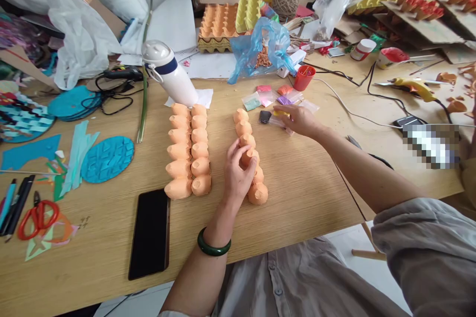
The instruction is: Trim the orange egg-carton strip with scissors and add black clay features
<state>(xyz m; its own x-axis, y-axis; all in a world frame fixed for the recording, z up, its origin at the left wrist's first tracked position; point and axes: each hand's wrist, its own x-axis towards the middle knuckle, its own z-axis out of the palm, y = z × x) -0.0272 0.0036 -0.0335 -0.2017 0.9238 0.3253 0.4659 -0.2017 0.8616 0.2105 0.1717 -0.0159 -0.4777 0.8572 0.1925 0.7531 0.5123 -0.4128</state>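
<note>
My left hand, with a dark green bangle at its wrist, has thumb and fingers closed round a single row of orange egg carton cups lying on the table. My right hand reaches forward, its fingertips pinching a small yellow packet. Around it are other small bags, among them a black packet, a purple packet, a pink packet and a green packet. Left of my left hand lies a double row of orange egg carton cups.
A white flask stands behind the double row. A black phone and red scissors lie to the left. Farther back are a blue plastic bag, a red cup and egg trays. A yellow glue gun rests right.
</note>
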